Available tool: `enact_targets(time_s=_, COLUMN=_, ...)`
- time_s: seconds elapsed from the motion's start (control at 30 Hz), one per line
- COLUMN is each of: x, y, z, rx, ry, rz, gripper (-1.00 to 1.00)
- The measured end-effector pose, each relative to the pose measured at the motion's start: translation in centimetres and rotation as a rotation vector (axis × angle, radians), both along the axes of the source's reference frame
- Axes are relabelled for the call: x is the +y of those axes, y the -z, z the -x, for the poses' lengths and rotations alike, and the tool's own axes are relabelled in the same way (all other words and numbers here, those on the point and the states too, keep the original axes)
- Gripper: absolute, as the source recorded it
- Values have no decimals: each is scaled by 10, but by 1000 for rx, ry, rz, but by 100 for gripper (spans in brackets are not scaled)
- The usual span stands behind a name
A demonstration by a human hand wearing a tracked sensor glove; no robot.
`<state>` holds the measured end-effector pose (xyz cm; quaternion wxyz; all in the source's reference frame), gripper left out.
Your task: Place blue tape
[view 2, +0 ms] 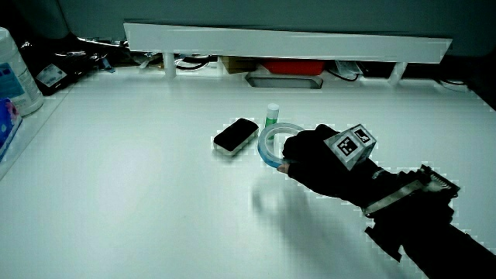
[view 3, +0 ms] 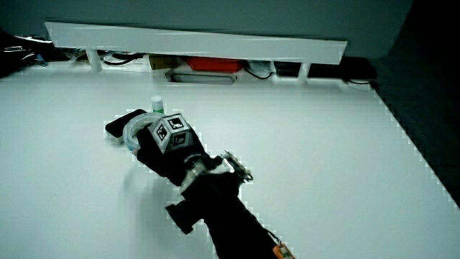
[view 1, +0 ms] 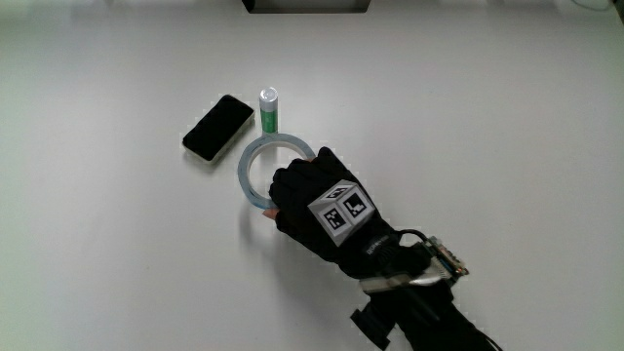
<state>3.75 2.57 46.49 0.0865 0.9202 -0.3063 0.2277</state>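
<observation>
- The hand [view 1: 312, 195] is positioned over the part of the blue tape [view 1: 255, 166] nearest the person, with the patterned cube [view 1: 342, 208] facing upward on its back.
- The grip is closed on the blue tape: the fingers curl over the ring's rim, as seen in the main view and in a side view [view 2: 273, 146].
- The blue tape is a pale, translucent ring. It lies flat or nearly flat at counter [view 1: 468, 117] level; whether it fully rests on the surface cannot be determined.
- The tape sits just beside a black phone [view 1: 218, 127] and touches, or nearly touches, the base of a small green tube [view 1: 268, 108] that stands upright.
- In both side views, the ring, phone and tube form one tight cluster near the middle of the counter, nearer to the person than the low partition [view 2: 287, 39].
- Task status, as a judgement: the tape appears to be at its placement spot, so transport is largely complete.
- Remaining steps: release the fingers and lift the hand clear without dragging the ring or knocking over the tube.
</observation>
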Motion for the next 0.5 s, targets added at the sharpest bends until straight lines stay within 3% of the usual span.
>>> enact_targets(time_s=0.43, x=-1, y=-42, z=14, rx=-4, ry=-34, rz=101, gripper=0)
enact_targets(time_s=0.5, x=0, y=-50, z=17, rx=6, ry=-39, rz=95, gripper=0)
